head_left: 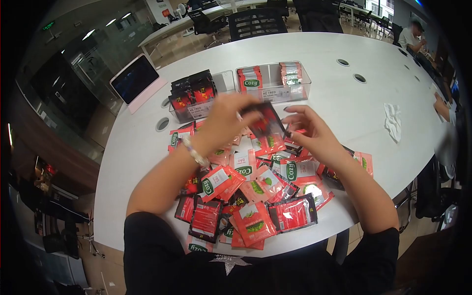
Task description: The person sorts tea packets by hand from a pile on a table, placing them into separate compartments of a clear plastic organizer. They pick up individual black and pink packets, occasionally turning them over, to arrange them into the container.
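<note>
My left hand (229,120) is closed on a black-and-red sachet (268,119), raised over the pile with its far end tilted up. Close by the sachet's right edge is my right hand (314,133), its fingers curved and apart, the thumb right at the lower corner. Below both hands spreads a loose heap of sachets: pink-and-red Cozy tea sachets (254,224) mixed with black-and-red sachets (205,219). Beyond my left hand, a clear bin (185,114) holds upright black-and-red sachets (189,88). Another clear bin (275,94) beside it has Cozy sachets (250,78) at its left and more at its right.
A tablet in a pink case (135,82) stands at the table's (339,81) left edge. On the right lies a crumpled white tissue (392,121). Round cable holes (360,78) dot the tabletop. A person (412,38) sits at the far right; office chairs (255,23) stand behind.
</note>
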A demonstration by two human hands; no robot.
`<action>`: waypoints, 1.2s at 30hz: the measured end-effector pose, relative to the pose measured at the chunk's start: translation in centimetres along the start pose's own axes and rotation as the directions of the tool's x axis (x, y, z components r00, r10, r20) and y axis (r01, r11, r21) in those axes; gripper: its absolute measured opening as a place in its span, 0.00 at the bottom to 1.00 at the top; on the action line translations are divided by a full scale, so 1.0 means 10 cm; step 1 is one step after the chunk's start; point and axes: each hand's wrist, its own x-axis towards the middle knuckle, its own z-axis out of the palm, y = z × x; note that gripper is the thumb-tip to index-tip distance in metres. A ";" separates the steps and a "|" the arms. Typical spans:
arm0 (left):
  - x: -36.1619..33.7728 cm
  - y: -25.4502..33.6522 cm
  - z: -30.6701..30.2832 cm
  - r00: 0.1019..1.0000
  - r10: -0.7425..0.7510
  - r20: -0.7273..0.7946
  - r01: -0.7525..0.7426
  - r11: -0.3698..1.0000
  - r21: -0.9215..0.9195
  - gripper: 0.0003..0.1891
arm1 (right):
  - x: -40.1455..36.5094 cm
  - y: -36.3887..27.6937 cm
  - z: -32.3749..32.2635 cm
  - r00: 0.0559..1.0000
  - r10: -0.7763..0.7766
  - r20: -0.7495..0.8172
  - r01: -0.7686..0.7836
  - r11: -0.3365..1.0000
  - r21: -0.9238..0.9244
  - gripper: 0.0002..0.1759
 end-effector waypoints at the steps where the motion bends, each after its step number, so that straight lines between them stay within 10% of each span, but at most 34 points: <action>1: 0.03 -0.12 -0.10 0.994 0.019 -0.110 0.001 0.984 0.180 0.13 | 0.00 -0.01 0.00 0.999 -0.030 -0.037 0.028 0.998 -0.056 0.26; 6: 0.20 -0.98 -0.66 0.956 0.023 -0.293 0.156 0.805 0.573 0.10 | 0.00 -0.09 -0.13 0.994 -0.043 -0.100 0.037 0.998 -0.059 0.26; 14: -0.09 -1.77 -0.48 0.964 -0.250 0.089 0.133 0.746 0.652 0.13 | -0.01 -0.12 -0.18 0.991 -0.111 -0.069 0.100 0.985 -0.138 0.24; 24: -0.43 -1.51 -0.28 0.957 -0.146 -0.251 0.273 0.746 0.607 0.27 | 0.05 0.16 -0.15 0.960 -0.128 0.248 0.256 0.756 -0.602 0.18; 30: -0.56 -1.94 -0.78 0.801 -0.196 -0.565 0.497 0.744 0.447 0.23 | 0.13 0.21 0.26 0.864 -0.302 0.402 0.501 0.450 -0.739 0.29; 33: -0.78 -2.23 -0.92 0.647 -0.256 -0.718 0.608 0.742 0.284 0.19 | 0.21 0.04 0.43 0.942 0.111 0.316 0.221 0.505 -0.835 0.31; 36: -1.01 -2.32 -0.85 0.697 -0.178 -0.695 0.576 0.715 0.395 0.16 | 0.35 0.05 0.53 0.931 0.167 0.324 0.251 0.350 -0.902 0.30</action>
